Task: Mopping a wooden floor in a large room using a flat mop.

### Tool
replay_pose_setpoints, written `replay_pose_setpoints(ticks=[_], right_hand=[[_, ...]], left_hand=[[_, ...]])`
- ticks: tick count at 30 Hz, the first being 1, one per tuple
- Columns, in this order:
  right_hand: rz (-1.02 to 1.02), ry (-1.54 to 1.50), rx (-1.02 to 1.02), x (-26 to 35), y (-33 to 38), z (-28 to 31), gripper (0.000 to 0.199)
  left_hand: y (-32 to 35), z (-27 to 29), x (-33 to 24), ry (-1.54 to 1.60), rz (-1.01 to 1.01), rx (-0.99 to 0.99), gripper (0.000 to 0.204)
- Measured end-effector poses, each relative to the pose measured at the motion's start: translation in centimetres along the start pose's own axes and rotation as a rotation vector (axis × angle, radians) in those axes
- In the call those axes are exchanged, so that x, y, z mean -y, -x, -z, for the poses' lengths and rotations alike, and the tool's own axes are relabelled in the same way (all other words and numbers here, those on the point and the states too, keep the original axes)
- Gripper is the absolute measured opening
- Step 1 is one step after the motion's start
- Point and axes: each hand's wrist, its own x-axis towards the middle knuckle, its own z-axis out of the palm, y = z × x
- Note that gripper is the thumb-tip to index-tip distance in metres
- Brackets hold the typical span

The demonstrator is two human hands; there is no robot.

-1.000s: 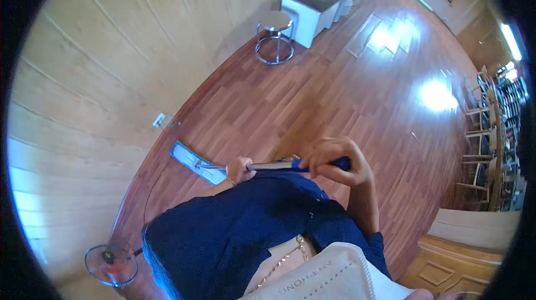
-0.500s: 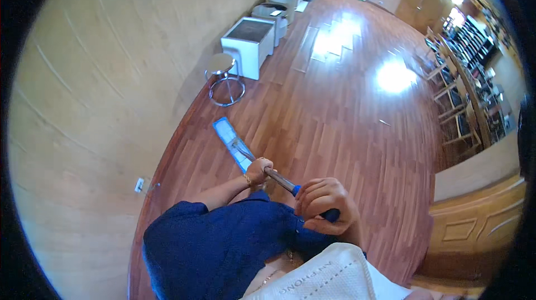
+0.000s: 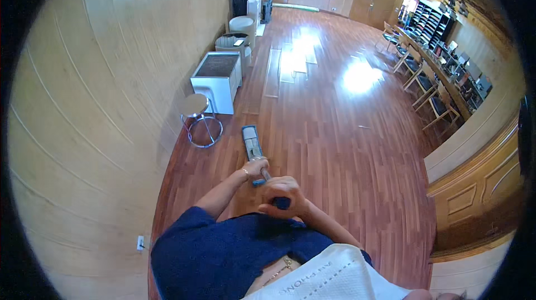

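Note:
A flat mop (image 3: 250,137) with a long, narrow blue-edged head lies on the wooden floor in front of me, left of the middle. Around the lower part of its metal handle (image 3: 266,175) my left hand (image 3: 255,167) is closed. Nearer to my body, my right hand (image 3: 283,195) wraps round the top end of the handle, and the dark blue grip end (image 3: 281,203) shows between thumb and fingers. Part of the mop head is hidden behind my left hand.
Along the left wall stand a round stool (image 3: 195,105) with chrome legs, a white cabinet (image 3: 215,79) with a dark top, and round bins (image 3: 242,25). Chairs (image 3: 439,105) line a long counter (image 3: 430,61) at the right. A wooden door (image 3: 474,194) is near right.
The mop head has swung to the right and now points more straight ahead. My right hand has moved left and inward with the handle's end. The view has shifted.

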Motion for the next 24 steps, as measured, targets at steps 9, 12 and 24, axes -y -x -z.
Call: replay_pose_setpoints(ticks=[9,12,24], right_hand=[[-0.330,-0.176,0.152,-17.7,-3.7,-6.4,0.024],[-0.386,-0.384,0.098,-19.4,-6.6,-9.7,0.020],[-0.333,0.294,0.219,-30.8,-2.6,-13.1,0.027]], left_hand=[[10.9,20.9,-19.4,0.670,-0.036,-0.374,0.069],[11.4,22.9,-22.8,0.462,-0.137,-0.526,0.068],[11.4,27.9,-19.4,-0.031,-0.295,-0.294,0.016]])
